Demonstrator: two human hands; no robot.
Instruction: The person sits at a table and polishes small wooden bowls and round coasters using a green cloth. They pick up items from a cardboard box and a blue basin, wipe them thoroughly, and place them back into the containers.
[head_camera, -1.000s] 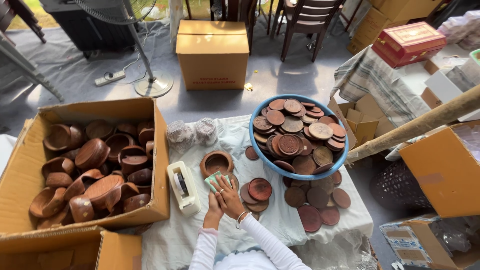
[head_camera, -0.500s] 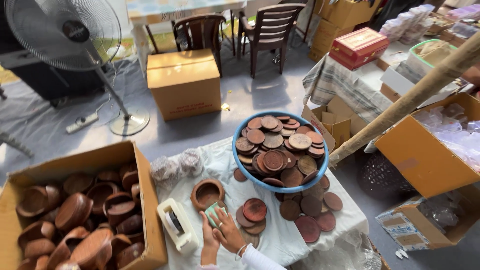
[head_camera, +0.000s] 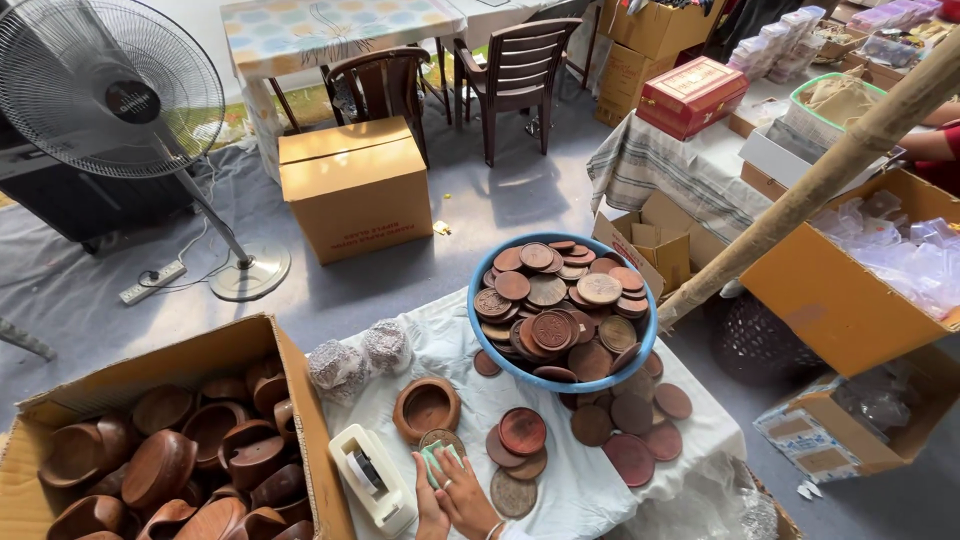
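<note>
So the blue basin (head_camera: 562, 310) is sitting on the cloth-covered tabletop (head_camera: 590, 490), piled high with flat brown clay lids (head_camera: 556, 295), and more lids are spilling out around its base to the right. A single clay bowl (head_camera: 426, 407) is standing just left of the basin, nothing in it. On the left, a big cardboard box (head_camera: 290, 400) is packed with dark brown clay pots (head_camera: 160, 465), all jumbled together. Two plastic-wrapped bundles (head_camera: 360, 355) are lying between that box and the basin, and a white tape dispenser (head_camera: 371, 478) is sitting right by the box's edge.

Down at the bottom edge, both hands are coming up close together. The left hand (head_camera: 431, 502) and right hand (head_camera: 468, 492) are pinching a small green pad (head_camera: 437, 459) between them, fingers curled narrow around it, pressing it onto a round lid (head_camera: 440, 440) just below the bowl. A short stack of lids (head_camera: 521, 440) is lying just right of the hands. Wrists are barely in view.
</note>
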